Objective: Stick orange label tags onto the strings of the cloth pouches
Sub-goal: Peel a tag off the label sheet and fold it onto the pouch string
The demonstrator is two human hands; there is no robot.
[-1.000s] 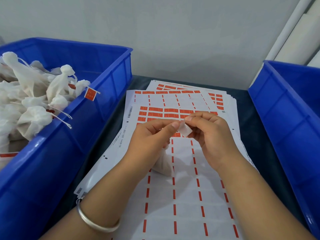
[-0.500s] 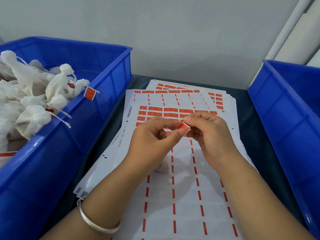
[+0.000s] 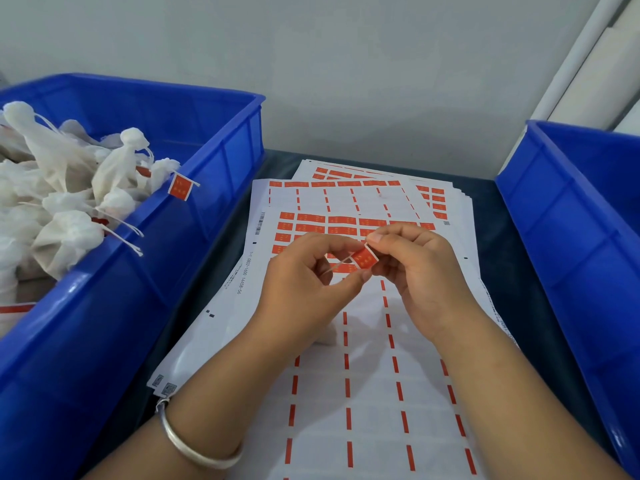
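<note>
**Tag folded onto string, orange face now up**

Since a second ago the tag has turned from its pale backing side to orange face, and the hands have drawn slightly apart. Left hand (image 3: 304, 282) pinches the white string (image 3: 341, 265) between thumb and forefinger. Right hand (image 3: 420, 271) pinches the orange label tag (image 3: 363, 258) at its upper corner, other fingers curled. Tag sits on the string, above the label sheets (image 3: 367, 393) at desk centre. Pouch itself mostly hidden under the left hand. Left-edge blue bin (image 3: 221, 157) holds tagged cloth pouches (image 3: 65, 237). Second blue bin (image 3: 568, 216) at right edge. Silver bangle (image 3: 194, 448) on left wrist.
</note>
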